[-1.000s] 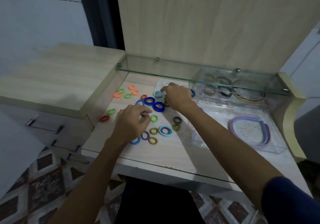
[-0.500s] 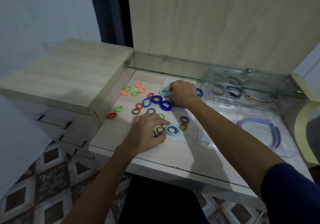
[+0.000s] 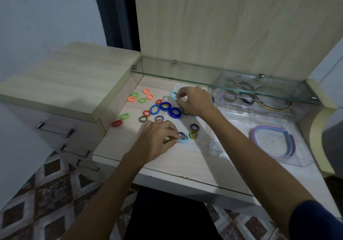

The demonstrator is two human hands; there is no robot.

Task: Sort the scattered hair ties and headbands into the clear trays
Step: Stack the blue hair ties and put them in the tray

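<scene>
Several small hair ties in orange, green, red, blue and striped colours lie scattered on the wooden tabletop [image 3: 118, 143]. My left hand [image 3: 157, 139] is curled over the near ties and pinches an olive hair tie [image 3: 168, 139], beside a light blue tie [image 3: 183, 137]. My right hand [image 3: 194, 100] reaches further back and pinches another light blue hair tie [image 3: 173, 94] lifted a little off the table. A near clear tray [image 3: 297, 162] holds purple and blue headbands [image 3: 272, 141]. A far clear tray [image 3: 228, 107] under the glass shelf holds dark ties and headbands.
A glass shelf [image 3: 185, 77] juts out above the back of the table, over the far tray. A raised wooden cabinet top [image 3: 65, 83] with drawers borders the left side. A white lace mat [image 3: 201, 141] lies under the trays.
My left hand has slid toward me and right, from the middle ties to the near cluster, and closed on an olive tie. My right hand has stayed at the back ties.
</scene>
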